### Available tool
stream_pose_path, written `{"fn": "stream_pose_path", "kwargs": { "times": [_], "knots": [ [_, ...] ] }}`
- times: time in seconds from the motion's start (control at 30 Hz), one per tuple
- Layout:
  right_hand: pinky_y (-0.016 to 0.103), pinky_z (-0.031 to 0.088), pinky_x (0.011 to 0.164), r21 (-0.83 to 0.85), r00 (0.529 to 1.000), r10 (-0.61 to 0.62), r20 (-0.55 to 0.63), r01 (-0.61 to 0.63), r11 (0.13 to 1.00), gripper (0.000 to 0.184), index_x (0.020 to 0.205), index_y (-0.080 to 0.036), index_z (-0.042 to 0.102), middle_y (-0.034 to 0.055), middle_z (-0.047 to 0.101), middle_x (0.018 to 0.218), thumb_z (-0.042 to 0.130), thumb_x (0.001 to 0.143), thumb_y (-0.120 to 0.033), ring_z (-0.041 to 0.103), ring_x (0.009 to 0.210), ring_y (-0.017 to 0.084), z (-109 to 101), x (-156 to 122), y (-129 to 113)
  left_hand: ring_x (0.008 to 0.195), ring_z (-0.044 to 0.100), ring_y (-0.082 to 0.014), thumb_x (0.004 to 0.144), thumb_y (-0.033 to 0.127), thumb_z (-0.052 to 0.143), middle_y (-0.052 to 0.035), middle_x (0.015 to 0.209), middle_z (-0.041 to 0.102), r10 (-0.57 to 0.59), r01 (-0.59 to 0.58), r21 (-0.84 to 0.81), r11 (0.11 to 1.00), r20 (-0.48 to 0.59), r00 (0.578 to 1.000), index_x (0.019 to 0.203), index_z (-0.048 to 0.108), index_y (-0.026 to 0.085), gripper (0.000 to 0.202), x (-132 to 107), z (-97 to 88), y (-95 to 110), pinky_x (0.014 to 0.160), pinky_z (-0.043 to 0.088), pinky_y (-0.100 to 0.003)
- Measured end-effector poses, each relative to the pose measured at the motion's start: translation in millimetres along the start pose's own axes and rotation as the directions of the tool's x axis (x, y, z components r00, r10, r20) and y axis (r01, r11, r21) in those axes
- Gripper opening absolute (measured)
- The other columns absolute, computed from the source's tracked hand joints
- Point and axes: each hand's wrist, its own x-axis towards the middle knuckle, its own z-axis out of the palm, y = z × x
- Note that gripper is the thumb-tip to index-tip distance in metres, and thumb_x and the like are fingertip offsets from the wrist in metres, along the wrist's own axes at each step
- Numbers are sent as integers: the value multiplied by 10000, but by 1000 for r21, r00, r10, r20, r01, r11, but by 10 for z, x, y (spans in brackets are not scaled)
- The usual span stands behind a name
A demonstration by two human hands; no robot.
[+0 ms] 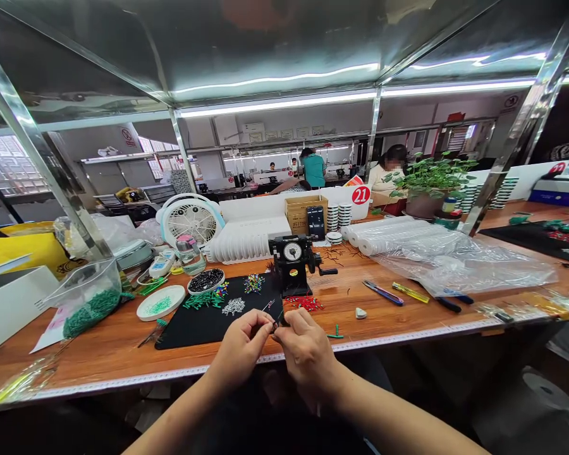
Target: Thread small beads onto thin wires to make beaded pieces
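Observation:
Over the front edge of the bench, my left hand (241,347) and my right hand (308,351) meet fingertip to fingertip. Both are closed in a pinch around something small, thin and dark, mostly hidden by the fingers. Just beyond them lies a black mat (184,328) bearing green pieces (203,301), a heap of small silvery parts (234,306) and multicoloured bead-headed pieces (254,284). Red pieces (306,304) lie in front of a black hand-cranked machine (293,268) with a dial. A small green piece (336,335) rests right of my right hand.
Left stand a bowl (224,278) of black bits, a white dish (143,311), a bag of green material (92,313) and a fan (192,221). Tweezers (383,293), a yellow-handled screwdriver (410,291), pliers (450,303) and plastic-wrapped rolls (408,240) lie right. People sit and stand behind.

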Motion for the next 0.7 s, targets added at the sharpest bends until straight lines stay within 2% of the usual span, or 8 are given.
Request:
{"fn": "stream_pose_path", "kwargs": {
  "times": [0.07, 0.13, 0.23, 0.3, 0.4, 0.47, 0.57, 0.7],
  "knots": [
    [355, 443, 778, 21, 997, -72, 18, 72, 997, 232, 871, -126, 613, 128, 545, 960, 400, 810, -54, 488, 897, 233, -44, 13, -7, 803, 526, -153, 875, 225, 444, -50, 857, 570, 193, -202, 246, 948, 59, 979, 795, 579, 174, 165, -27, -49, 23, 741, 419, -266],
    [330, 457, 792, 96, 998, -39, 40, 36, 995, 261, 930, -143, 610, 120, 550, 987, 385, 831, -54, 508, 910, 216, -79, 43, -6, 823, 529, -159, 900, 190, 377, -61, 900, 561, 295, -324, 398, 858, 133, 946, 868, 587, 186, 212, -35, -94, 29, 744, 422, -274],
    [285, 476, 727, 261, 989, 148, 27, -150, 953, 229, 879, -181, 622, 79, 564, 878, 404, 875, -111, 545, 804, 172, -122, 107, 20, 817, 536, -163, 900, 153, 357, -70, 915, 579, 361, -426, 506, 750, 226, 905, 972, 599, 195, 256, 17, -131, 24, 729, 420, -279],
    [291, 482, 730, 364, 958, 288, -7, -266, 893, 179, 784, -183, 620, 62, 570, 826, 464, 872, -173, 557, 787, 168, -147, 153, 55, 783, 541, -159, 898, 165, 381, -60, 858, 596, 374, -437, 482, 759, 226, 899, 984, 619, 197, 255, 85, -113, 32, 711, 417, -271],
    [288, 518, 647, 525, 870, 492, 44, -439, 729, 160, 731, -175, 606, 55, 584, 794, 531, 842, -261, 583, 762, 178, -165, 208, 122, 693, 533, -141, 873, 229, 472, -35, 744, 608, 290, -309, 306, 901, 107, 951, 900, 670, 190, 204, 186, -16, 47, 654, 404, -245],
    [271, 530, 536, 634, 786, 601, 145, -541, 553, 186, 741, -163, 601, 57, 590, 771, 556, 818, -326, 601, 725, 185, -160, 229, 159, 658, 510, -129, 825, 268, 562, -32, 717, 617, 118, -118, 33, 992, 12, 993, 826, 694, 173, 163, 224, 79, 28, 615, 384, -229],
    [274, 546, 490, 721, 697, 674, 245, -596, 354, 244, 727, -142, 588, 57, 594, 741, 599, 772, -382, 616, 728, 199, -144, 241, 187, 516, 382, -82, 773, 337, 627, 1, 591, 541, -125, 114, -353, 929, -8, 992, 804, 694, 147, 204, 228, 215, -59, 483, 284, -205],
    [270, 547, 496, 744, 667, 700, 254, -597, 299, 277, 706, -127, 587, 42, 593, 690, 628, 741, -398, 613, 684, 180, -131, 240, 183, 464, 218, -54, 764, 399, 625, 48, 518, 410, -187, 175, -487, 856, 25, 982, 841, 663, 125, 287, 191, 321, -188, 449, 164, -206]
  ]
}}
